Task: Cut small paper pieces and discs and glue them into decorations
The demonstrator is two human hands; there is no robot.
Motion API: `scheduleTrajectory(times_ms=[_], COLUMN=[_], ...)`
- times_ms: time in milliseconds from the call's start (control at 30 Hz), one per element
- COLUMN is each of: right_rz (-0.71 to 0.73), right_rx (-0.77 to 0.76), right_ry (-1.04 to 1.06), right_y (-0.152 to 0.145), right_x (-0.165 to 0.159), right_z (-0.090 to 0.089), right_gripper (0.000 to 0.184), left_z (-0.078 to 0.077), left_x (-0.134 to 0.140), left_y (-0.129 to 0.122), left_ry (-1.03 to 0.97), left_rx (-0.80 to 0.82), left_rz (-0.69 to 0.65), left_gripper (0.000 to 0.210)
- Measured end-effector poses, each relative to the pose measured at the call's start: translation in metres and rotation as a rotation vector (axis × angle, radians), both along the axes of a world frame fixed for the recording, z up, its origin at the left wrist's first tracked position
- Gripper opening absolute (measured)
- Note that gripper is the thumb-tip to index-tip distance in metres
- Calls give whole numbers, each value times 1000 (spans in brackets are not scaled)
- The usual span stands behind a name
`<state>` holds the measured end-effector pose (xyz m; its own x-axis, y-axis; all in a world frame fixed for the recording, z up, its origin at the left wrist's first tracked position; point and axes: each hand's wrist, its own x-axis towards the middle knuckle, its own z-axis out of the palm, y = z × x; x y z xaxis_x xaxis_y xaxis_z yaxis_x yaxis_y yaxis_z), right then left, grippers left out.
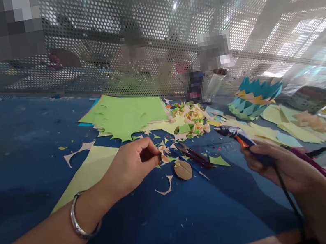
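Apparently a gluing step, hands apart

From here, the right hand (272, 164) grips a glue gun (260, 155), its tip pointing left above the table (173, 220). The left hand (135, 160) is pinched closed at a peach paper curl (165, 157); whether it grips the curl, I can't tell. Between the hands, a round brown disc (184, 171) lies near the scissors (198, 158). I'd judge a small piece is being readied; the next move calls for bringing tip and piece together, fingers well clear.
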<state>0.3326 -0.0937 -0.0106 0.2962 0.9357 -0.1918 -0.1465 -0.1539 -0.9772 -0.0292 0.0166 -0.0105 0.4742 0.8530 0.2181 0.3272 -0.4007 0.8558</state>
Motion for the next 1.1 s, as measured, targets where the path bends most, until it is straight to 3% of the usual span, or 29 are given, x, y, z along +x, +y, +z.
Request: scheduleTrajectory(times_ms=[233,700,867,1100], right_rz=[116,199,231,356], right_rx=[125,344,321,222], right_ry=[349,481,379,-106], right_y=[2,9,6,3], right_x=[-23,-61,-67,-73], right_z=[7,20,22,8], right_gripper=[22,37,29,19], left_z=[1,6,6,5], left_x=[0,3,3,3], left_y=[0,-5,-6,-5], left_ry=[-63,-107,-105,-139], left_rx=[-27,-36,-48,-62], left_rz=[-5,-61,-72,-84], left_gripper=[12,6,9,13])
